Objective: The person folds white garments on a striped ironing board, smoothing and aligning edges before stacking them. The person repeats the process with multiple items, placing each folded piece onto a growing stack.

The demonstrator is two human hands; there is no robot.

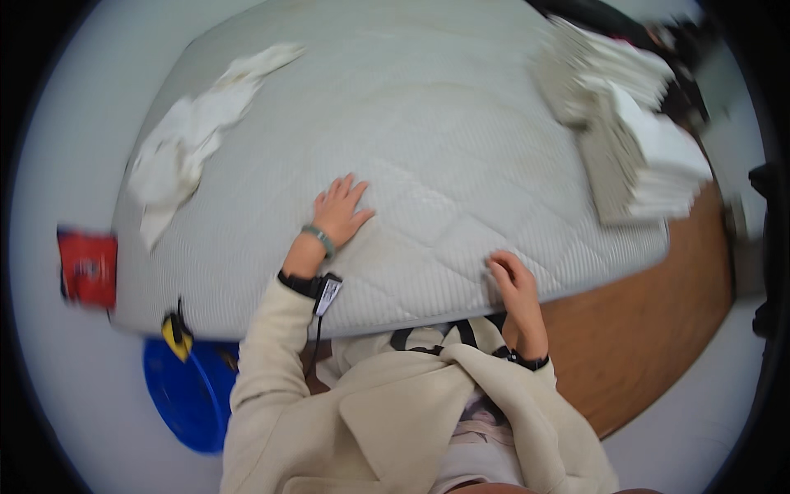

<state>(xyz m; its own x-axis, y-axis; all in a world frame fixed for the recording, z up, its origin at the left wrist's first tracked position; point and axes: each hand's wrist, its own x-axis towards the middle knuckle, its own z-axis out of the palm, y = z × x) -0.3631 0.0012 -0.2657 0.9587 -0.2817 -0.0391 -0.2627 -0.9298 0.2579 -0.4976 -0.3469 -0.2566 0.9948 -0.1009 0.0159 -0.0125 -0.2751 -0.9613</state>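
My left hand [341, 213] lies palm down on the pale quilted mattress [419, 136], fingers spread and holding nothing. A green bangle circles that wrist, above a black strap with a small device and cable. Near the mattress's front edge, my right hand [515, 278] is held with loosely curled fingers. Nothing shows in its grasp, but its palm side is hidden. Crumpled white cloths [185, 136] stretch along the mattress's left side. On the right side sit two stacks of folded white cloths [648, 154], blurred at their edges.
A blue tub [179, 401] stands at the front left corner, with a yellow-and-black object [177, 335] at its rim. Left of the mattress is a red packet [88, 268] bearing writing. Brown wooden flooring [642, 327] shows at right. Dark items [685, 74] lie beyond the stacks.
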